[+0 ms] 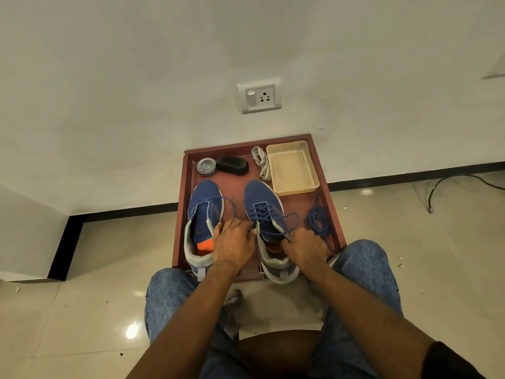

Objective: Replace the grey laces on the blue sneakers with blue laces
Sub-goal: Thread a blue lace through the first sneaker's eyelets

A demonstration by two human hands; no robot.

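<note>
Sneakers sit side by side on the red tray (332, 214), toes at 12 o'clock. Right sneaker (263, 206) looks mostly laced in blue lace (266, 214), with both hands at its top eyelets: left hand (233, 242) curled around one lace end, right hand (306, 248) pinching the other. Left sneaker (203, 212) only has a loose blue lace through the lowest eyelets, so that one's mostly left to do. Grey laces (261, 161) are already out, bunched at 12 beside the beige basket (292, 170). Spare blue cord (317, 221) lies at 3 o'clock. Roughly halfway, I'd say
</note>
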